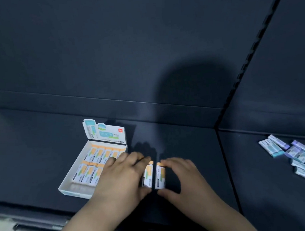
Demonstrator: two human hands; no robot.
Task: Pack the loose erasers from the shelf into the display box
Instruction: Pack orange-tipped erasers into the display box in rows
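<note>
Dark shelf (186,140): left hand (121,177) pinches left eraser (147,176), right hand (187,181) right eraser (160,176), lengthwise between fingertips and thumb.

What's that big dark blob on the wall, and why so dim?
Head view: it is a rounded shadow on the back panel, likely the person's own, so light comes from behind them; dark panels keep it dim; print on the box and each held eraser is blurred.

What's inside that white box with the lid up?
Two rows of orange-tipped erasers lie in the display box. The left hand covers the box's right side, so I can't tell if it's full there.
</note>
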